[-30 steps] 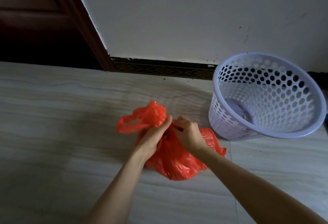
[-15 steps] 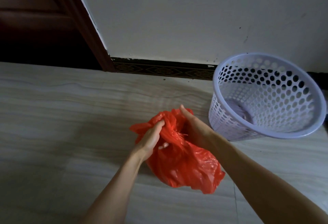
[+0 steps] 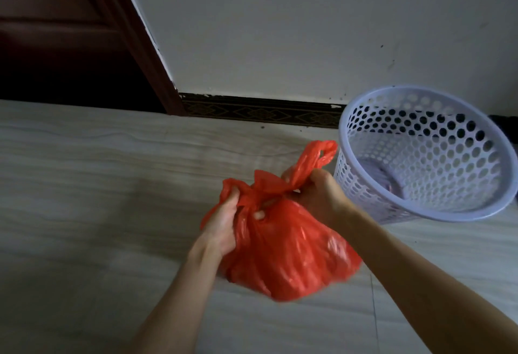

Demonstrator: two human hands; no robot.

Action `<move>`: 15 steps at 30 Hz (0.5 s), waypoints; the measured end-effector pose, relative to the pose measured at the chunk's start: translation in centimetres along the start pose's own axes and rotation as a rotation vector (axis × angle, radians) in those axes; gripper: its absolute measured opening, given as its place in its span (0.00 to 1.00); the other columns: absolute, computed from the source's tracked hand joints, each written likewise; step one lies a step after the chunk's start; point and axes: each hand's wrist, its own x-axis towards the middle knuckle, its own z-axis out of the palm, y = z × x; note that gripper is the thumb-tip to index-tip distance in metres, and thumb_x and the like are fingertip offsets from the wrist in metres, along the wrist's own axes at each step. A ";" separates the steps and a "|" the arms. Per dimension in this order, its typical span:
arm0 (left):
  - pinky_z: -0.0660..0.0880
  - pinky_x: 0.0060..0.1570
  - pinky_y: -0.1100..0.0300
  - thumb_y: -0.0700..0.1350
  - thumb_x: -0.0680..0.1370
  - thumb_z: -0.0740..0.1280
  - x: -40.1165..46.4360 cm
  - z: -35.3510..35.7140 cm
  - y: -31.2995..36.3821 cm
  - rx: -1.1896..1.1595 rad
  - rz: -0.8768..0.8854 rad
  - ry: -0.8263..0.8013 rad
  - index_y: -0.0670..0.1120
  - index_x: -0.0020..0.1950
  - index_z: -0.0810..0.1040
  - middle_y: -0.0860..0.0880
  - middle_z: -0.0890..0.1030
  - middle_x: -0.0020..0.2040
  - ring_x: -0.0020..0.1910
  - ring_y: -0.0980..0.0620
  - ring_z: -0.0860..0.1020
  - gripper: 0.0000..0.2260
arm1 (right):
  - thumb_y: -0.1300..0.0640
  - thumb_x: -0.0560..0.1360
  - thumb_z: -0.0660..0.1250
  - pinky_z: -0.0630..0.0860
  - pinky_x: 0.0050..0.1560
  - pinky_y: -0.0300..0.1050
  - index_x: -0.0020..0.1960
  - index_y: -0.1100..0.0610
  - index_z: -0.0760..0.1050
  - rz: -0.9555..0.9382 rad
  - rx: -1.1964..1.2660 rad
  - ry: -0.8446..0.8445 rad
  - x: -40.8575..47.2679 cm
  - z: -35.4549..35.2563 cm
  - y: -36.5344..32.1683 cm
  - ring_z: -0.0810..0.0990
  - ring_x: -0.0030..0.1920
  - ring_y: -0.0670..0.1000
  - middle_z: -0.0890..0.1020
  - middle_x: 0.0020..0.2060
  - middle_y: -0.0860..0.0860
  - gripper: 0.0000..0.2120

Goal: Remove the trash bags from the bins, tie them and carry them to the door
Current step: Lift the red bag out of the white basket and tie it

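The red trash bag [image 3: 283, 247] sits on the floor [image 3: 98, 199] left of the emptied bin [image 3: 426, 154], its two handles pinched in the left hand [image 3: 224, 219] and the right hand [image 3: 319, 196], apparently to tighten a knot.

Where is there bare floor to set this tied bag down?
The widest free patch is the pale floor left of the red bag, bordered by the dark door and baseboard behind. It is crowded on the right: the lavender bin stands close beside the right hand.
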 end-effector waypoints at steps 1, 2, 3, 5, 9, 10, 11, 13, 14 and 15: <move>0.77 0.25 0.64 0.57 0.80 0.49 0.1 0.1 0.1 -0.055 0.038 0.023 0.41 0.36 0.85 0.44 0.82 0.28 0.22 0.54 0.78 0.31 | 0.63 0.60 0.59 0.71 0.35 0.38 0.24 0.56 0.73 -0.019 -0.052 -0.075 -0.4 0.0 -0.2 0.72 0.34 0.49 0.75 0.26 0.51 0.08; 0.75 0.23 0.65 0.55 0.81 0.49 0.2 0.3 0.3 -0.125 0.066 0.024 0.42 0.33 0.84 0.45 0.81 0.25 0.20 0.54 0.76 0.31 | 0.61 0.56 0.62 0.71 0.35 0.38 0.22 0.55 0.73 -0.037 -0.144 -0.159 -0.8 -0.2 -0.3 0.73 0.34 0.48 0.74 0.27 0.52 0.05; 0.75 0.22 0.65 0.54 0.81 0.50 0.5 0.3 0.5 -0.175 0.088 0.034 0.42 0.31 0.84 0.46 0.80 0.25 0.20 0.54 0.77 0.30 | 0.61 0.56 0.63 0.70 0.35 0.37 0.21 0.55 0.73 -0.046 -0.250 -0.244 -1.2 -0.6 -0.3 0.73 0.33 0.47 0.74 0.28 0.53 0.06; 0.77 0.24 0.63 0.51 0.81 0.53 0.8 0.3 0.8 -0.215 0.127 0.067 0.42 0.26 0.82 0.48 0.81 0.26 0.24 0.53 0.80 0.29 | 0.62 0.61 0.62 0.71 0.36 0.34 0.23 0.52 0.77 -0.030 -0.483 -0.318 -2.0 -1.6 -0.5 0.75 0.35 0.46 0.78 0.33 0.52 0.11; 0.72 0.23 0.69 0.51 0.76 0.62 0.5 0.4 1.0 -0.048 0.122 0.070 0.46 0.27 0.77 0.52 0.74 0.22 0.19 0.57 0.72 0.19 | 0.73 0.69 0.61 0.70 0.45 0.24 0.44 0.58 0.83 -0.082 -1.087 -0.401 -2.1 -3.4 -0.2 0.78 0.47 0.48 0.81 0.50 0.60 0.15; 0.71 0.23 0.70 0.51 0.70 0.66 0.1 0.5 1.1 0.012 0.093 0.024 0.47 0.28 0.76 0.52 0.72 0.21 0.19 0.58 0.70 0.13 | 0.73 0.70 0.60 0.68 0.48 0.23 0.53 0.62 0.80 -0.068 -1.218 -0.428 -1.8 -3.7 -0.1 0.78 0.53 0.50 0.80 0.56 0.59 0.17; 0.71 0.23 0.69 0.49 0.65 0.70 0.2 0.3 1.0 0.098 0.066 -0.011 0.47 0.28 0.76 0.53 0.71 0.21 0.19 0.58 0.70 0.09 | 0.73 0.71 0.58 0.66 0.53 0.24 0.60 0.60 0.76 -0.033 -1.327 -0.455 -1.7 -3.9 -0.2 0.75 0.60 0.49 0.77 0.61 0.56 0.21; 0.71 0.23 0.69 0.41 0.62 0.72 -0.1 -0.1 0.8 0.218 0.015 -0.024 0.48 0.29 0.76 0.54 0.71 0.22 0.20 0.60 0.70 0.07 | 0.73 0.71 0.55 0.63 0.60 0.29 0.64 0.55 0.73 0.001 -1.404 -0.439 -1.7 -4.1 -0.9 0.70 0.65 0.48 0.73 0.65 0.50 0.26; 0.71 0.24 0.69 0.37 0.66 0.71 -0.1 -0.3 0.7 0.247 0.016 -0.001 0.49 0.31 0.76 0.55 0.71 0.22 0.20 0.60 0.70 0.09 | 0.73 0.71 0.55 0.64 0.60 0.30 0.62 0.55 0.75 -0.048 -1.373 -0.343 -1.7 -4.1 -1.5 0.72 0.62 0.48 0.75 0.62 0.50 0.25; 0.71 0.25 0.69 0.33 0.70 0.68 0.3 -1.0 0.4 0.295 0.033 0.020 0.49 0.34 0.75 0.55 0.71 0.23 0.21 0.61 0.70 0.12 | 0.73 0.71 0.55 0.68 0.57 0.29 0.58 0.57 0.78 -0.135 -1.311 -0.189 -1.7 -4.0 -2.2 0.75 0.56 0.47 0.78 0.57 0.50 0.22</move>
